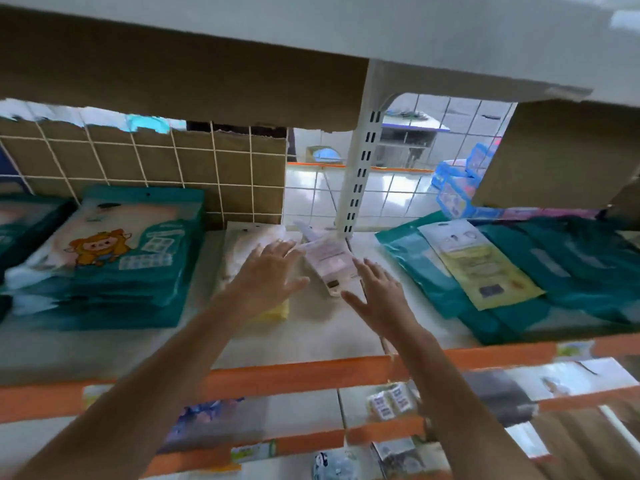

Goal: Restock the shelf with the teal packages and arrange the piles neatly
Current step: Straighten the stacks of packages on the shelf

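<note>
Stock: teal packages (114, 271), flat glossy plastic pouches, in two lots: a stacked pile at left, a fanned row (571, 268) at right, both on the pale shelf (311, 341). Between them, two pale packets: cream packet (239, 251), pink-white packet (329, 258). Hands: left hand (266, 275), right hand (381, 299), fingers straight and apart, gripping nothing.

The left pile of packages (114, 258) is teal, with a pale front panel bearing an orange cartoon animal. The right pile of packages (571, 271) is plain teal, topped by a packet (481, 261) labelled in white and pale yellow. The shelf (311, 337) is off-white with an orange edge strip (294, 375), the back grid (138, 161) is white wire squares over brown cardboard (194, 174), and the post (360, 168) is white with black slots.
</note>
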